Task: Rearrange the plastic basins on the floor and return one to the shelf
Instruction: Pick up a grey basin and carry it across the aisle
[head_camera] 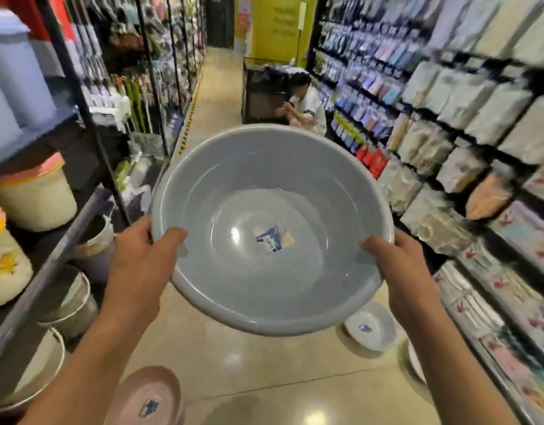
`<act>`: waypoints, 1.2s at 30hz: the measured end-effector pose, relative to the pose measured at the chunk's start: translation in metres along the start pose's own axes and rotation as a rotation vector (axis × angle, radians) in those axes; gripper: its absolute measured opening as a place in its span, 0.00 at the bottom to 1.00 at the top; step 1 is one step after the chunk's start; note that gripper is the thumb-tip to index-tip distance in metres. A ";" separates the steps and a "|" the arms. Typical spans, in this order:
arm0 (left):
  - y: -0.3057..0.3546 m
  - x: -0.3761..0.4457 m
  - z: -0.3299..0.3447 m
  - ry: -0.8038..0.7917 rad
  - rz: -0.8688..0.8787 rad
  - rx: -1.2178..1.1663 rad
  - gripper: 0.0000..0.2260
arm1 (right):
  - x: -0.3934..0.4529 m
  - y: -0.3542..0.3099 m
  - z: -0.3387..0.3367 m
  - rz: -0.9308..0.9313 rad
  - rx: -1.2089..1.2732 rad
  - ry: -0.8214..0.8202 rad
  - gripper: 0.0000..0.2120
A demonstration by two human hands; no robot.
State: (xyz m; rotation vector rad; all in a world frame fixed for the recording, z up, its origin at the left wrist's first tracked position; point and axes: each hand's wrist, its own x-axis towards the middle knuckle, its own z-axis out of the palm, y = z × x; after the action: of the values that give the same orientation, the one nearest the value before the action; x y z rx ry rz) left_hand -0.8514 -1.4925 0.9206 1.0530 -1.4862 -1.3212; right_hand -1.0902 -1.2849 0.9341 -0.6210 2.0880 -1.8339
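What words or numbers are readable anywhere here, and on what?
None can be read.
Grey basin held by left hand and right hand: blue sticker with barcode, print too small.
Pink basin and white basin on floor: stickers blurred.
Yellow wall sign: blurred.

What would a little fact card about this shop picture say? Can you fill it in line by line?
place: shop aisle with shelves on both sides
held thing: grey basin, carried above the floor
left hand: grips the basin's near-left rim, thumb inside
right hand: grips the near-right rim
inside the basin: a label sticker, otherwise empty
on the floor: pink basin at lower left, white basin at right
further down the aisle: a crouching person by the right-hand shelves
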 end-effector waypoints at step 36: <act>-0.023 0.042 0.623 -0.842 -0.032 0.068 0.07 | 0.193 0.139 -0.375 0.322 -0.031 0.763 0.08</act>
State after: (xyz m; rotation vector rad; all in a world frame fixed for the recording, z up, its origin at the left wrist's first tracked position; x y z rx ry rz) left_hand -1.4602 -1.3677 0.8589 0.5596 -2.1254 -1.8701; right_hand -1.4573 -1.0450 0.8631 0.4829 2.4525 -2.0264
